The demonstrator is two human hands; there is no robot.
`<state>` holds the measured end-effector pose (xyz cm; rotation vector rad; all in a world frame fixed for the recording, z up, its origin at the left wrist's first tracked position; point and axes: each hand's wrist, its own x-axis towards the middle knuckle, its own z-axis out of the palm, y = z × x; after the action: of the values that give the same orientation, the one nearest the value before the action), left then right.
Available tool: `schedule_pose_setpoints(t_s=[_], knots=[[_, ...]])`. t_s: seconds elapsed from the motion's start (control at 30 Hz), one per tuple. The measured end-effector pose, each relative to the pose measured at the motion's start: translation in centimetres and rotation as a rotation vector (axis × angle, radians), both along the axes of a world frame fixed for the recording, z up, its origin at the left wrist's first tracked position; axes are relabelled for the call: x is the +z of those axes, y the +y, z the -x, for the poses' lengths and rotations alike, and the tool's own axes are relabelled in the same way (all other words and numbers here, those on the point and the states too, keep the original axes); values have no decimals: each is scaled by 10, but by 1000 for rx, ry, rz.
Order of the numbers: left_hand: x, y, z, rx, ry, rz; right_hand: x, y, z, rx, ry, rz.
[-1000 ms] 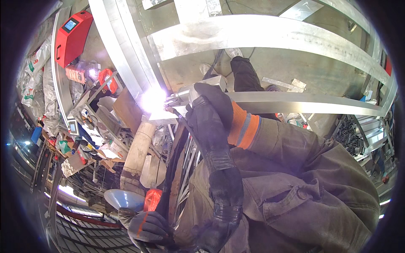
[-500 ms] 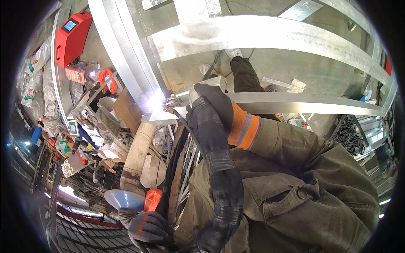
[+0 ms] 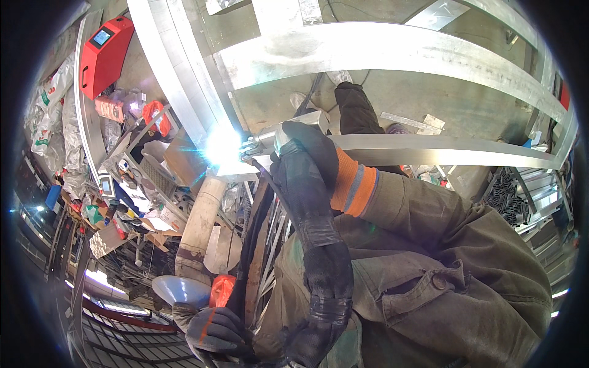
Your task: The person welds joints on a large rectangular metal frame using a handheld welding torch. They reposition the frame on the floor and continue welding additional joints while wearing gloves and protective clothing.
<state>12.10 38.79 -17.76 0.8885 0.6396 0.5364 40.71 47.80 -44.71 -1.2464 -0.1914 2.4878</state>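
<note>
My right hand point(image 3: 310, 161), in a dark glove with an orange cuff, is closed around a welding torch whose metal head point(image 3: 256, 146) points left. At its tip a bright white-blue arc point(image 3: 224, 146) glares over the corner where aluminium bars meet, hiding the joint. From the torch a thick black taped cable point(image 3: 328, 276) curves down past my body. At the lower left, my left hand point(image 3: 219, 333) wears a dark grey glove with an orange stripe. Its fingers are curled around the black cable, partly out of sight.
A curved aluminium frame point(image 3: 380, 49) spans the top, with a straight bar point(image 3: 429, 149) running right. A red machine with a screen point(image 3: 105, 56) stands upper left. Below the joint are a cylindrical tube point(image 3: 199, 227) and a light-blue dish shape point(image 3: 180, 290). A person's dark-trousered leg point(image 3: 358, 107) shows beyond.
The arc has grown larger and brighter, throwing blue-green rays over the joint and nearby box. Both hands stay nearly where they were.
</note>
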Motion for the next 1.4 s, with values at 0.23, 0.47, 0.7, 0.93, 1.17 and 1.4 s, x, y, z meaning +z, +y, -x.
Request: schedule_pose_setpoints(t_s=[0.23,0.47,0.7,0.93,1.17,1.4], knots=[[-1,5,-6,51,-14,-14,-12,-10,-4,137,-293,-1121],[-2,6,-6,41,-8,-9,-8,-7,0,87,-248,-1063],[-2,4,-6,73,-2,-22,-9,-9,6,6,-223,-1065],[0,5,-7,76,36,-9,-10,-9,8,7,-258,-1093],[-1,11,-7,52,9,-7,-8,-7,3,109,-306,-1089],[-1,8,-5,66,6,-19,-3,-8,-1,69,-138,-949]])
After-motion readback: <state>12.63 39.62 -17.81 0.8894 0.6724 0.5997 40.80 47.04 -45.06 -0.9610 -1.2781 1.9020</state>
